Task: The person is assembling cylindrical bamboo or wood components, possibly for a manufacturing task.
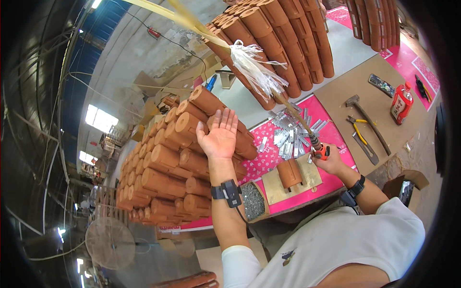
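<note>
My left hand is raised with the palm up and fingers stretched out, holding nothing, in front of a stack of brown cylinders. My right hand is wrapped around a red-and-black tool that looks like a power screwdriver, hanging from above on a long cord. Below and left of it, one short brown cylinder with a slot lies on a tan board. A small metal piece shows beside the right fingers; whether they hold it is unclear.
Flat metal strips lie loose on the pink cloth. A box of small metal bits stands at the near edge. To the right are a hammer, yellow pliers, a phone and a red bottle. More brown cylinders rise behind.
</note>
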Demonstrator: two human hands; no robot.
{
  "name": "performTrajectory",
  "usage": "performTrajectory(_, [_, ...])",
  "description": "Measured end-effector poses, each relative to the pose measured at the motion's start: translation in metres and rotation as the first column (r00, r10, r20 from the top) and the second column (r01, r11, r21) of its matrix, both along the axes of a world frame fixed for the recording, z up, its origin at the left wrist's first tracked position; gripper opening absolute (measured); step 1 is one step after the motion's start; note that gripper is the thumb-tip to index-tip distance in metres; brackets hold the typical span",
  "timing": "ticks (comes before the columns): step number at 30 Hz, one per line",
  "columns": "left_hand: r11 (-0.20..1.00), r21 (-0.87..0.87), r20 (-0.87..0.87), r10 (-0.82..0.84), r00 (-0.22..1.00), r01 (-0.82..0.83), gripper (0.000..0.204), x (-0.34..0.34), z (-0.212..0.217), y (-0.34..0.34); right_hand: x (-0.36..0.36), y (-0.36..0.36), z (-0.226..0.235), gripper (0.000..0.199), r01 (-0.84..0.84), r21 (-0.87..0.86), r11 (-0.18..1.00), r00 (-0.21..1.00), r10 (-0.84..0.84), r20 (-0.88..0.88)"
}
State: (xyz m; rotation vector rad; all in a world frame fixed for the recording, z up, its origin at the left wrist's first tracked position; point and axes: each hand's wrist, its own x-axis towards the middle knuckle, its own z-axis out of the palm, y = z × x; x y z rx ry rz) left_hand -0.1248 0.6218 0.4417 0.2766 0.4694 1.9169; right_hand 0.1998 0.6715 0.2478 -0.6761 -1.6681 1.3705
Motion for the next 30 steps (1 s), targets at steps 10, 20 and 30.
performTrajectory(10, [0.999, -0.027, 0.007, 0.019, 1.0, -0.019, 0.07, 0.001, 0.0, -0.003, -0.004, 0.002, -0.002, 0.015, 0.017, 0.009, 1.0, 1.0, -0.018, 0.006])
performTrajectory(20, [0.999, -0.04, -0.008, 0.012, 1.0, -0.012, 0.064, -0.011, -0.003, -0.013, -0.005, -0.001, 0.003, 0.014, 0.0, 0.003, 1.0, 1.0, 0.0, -0.009])
performTrajectory(30, [0.991, 0.069, -0.044, -0.115, 0.992, 0.118, 0.058, -0.017, -0.01, -0.031, -0.004, -0.001, 0.008, 0.014, 0.007, -0.008, 1.0, 1.0, -0.007, 0.021])
